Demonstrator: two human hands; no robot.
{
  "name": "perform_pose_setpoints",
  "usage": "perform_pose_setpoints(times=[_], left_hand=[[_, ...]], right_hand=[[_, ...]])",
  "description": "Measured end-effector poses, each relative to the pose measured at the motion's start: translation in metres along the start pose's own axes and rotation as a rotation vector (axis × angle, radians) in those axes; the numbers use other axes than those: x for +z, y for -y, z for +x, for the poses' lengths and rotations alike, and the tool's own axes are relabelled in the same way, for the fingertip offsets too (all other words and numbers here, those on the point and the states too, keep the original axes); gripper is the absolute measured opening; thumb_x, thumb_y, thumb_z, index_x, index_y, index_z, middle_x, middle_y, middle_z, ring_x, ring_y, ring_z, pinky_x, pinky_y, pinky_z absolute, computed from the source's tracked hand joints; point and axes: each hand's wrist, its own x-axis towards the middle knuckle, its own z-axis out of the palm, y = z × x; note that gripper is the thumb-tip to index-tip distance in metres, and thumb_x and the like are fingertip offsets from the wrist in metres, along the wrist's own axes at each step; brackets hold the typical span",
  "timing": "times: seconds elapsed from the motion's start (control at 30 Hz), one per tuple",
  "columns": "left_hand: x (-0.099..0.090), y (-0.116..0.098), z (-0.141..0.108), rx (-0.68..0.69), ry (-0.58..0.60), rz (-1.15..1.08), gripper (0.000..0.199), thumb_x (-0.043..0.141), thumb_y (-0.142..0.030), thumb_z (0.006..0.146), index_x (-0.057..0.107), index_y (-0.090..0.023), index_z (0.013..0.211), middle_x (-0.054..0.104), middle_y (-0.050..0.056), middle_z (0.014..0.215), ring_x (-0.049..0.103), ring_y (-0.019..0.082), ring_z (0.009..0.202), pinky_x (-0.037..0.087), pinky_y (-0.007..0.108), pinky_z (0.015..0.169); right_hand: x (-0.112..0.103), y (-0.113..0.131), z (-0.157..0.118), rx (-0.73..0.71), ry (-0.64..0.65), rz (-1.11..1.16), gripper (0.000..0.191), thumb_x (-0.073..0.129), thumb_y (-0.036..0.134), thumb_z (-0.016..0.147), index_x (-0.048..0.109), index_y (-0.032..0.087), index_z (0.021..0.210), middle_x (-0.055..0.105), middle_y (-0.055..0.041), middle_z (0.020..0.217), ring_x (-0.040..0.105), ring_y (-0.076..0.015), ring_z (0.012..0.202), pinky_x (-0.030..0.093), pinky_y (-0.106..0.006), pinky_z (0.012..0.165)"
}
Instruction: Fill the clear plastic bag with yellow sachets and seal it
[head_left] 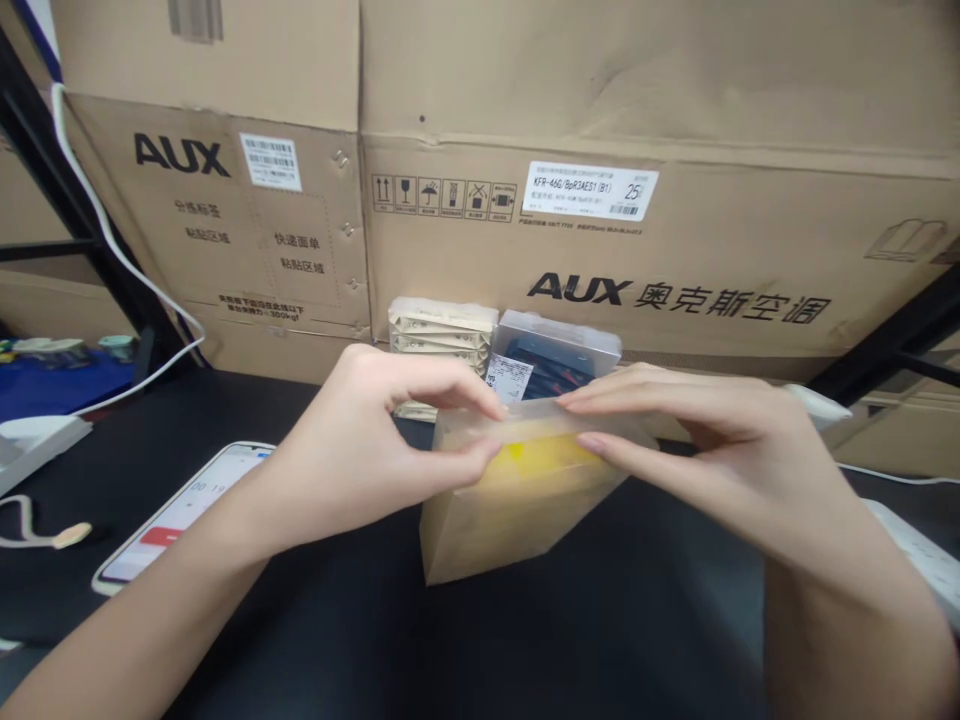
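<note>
A translucent frosted plastic box (487, 530) with yellowish contents stands on the black table in front of me. My left hand (390, 430) pinches its top edge near the middle, thumb on the near side and index finger behind. On the other side, my right hand (690, 430) grips the same top edge between thumb and fingers. What fills the box is blurred through the plastic. Just behind it stand a clear-lidded box (555, 350) with dark contents and a white label, and a stack of cream-coloured packets (442, 335).
Large cardboard cartons (450, 260) form a wall at the back. A phone (180, 520) showing a timer lies left on the black table (322, 640). White power strips (37, 445) and cables flank both sides. Black metal frame bars (892, 310) rise at the edges.
</note>
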Motion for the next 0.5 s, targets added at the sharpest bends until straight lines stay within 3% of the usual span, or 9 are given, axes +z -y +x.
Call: perform_pose_setpoints(times=[0.27, 0.37, 0.5], left_hand=[[0.001, 0.013, 0.005, -0.097, 0.03, -0.186, 0.02, 0.069, -0.011, 0.066, 0.07, -0.019, 0.084, 0.072, 0.0, 0.084, 0.067, 0.014, 0.078, 0.054, 0.023, 0.076], [0.003, 0.017, 0.008, -0.109, 0.034, -0.235, 0.018, 0.068, -0.011, 0.067, 0.07, -0.017, 0.084, 0.072, 0.001, 0.086, 0.067, 0.016, 0.082, 0.054, 0.025, 0.078], [0.008, 0.018, 0.009, -0.137, -0.009, -0.284, 0.012, 0.067, -0.013, 0.069, 0.068, -0.015, 0.081, 0.072, 0.003, 0.086, 0.068, 0.016, 0.082, 0.054, 0.026, 0.078]], right_hand=[[-0.004, -0.001, 0.0, 0.049, 0.026, 0.012, 0.012, 0.069, 0.028, 0.076, 0.072, 0.031, 0.087, 0.073, 0.0022, 0.091, 0.066, -0.0204, 0.089, 0.053, -0.035, 0.081], [-0.006, 0.0, -0.001, 0.05, -0.064, -0.117, 0.005, 0.069, 0.033, 0.075, 0.068, 0.028, 0.076, 0.07, 0.0005, 0.083, 0.066, -0.0212, 0.08, 0.052, -0.035, 0.072], [-0.005, -0.002, 0.0, 0.048, -0.167, -0.348, 0.018, 0.067, 0.038, 0.075, 0.059, 0.025, 0.066, 0.066, -0.0012, 0.072, 0.063, -0.0205, 0.068, 0.047, -0.033, 0.061]])
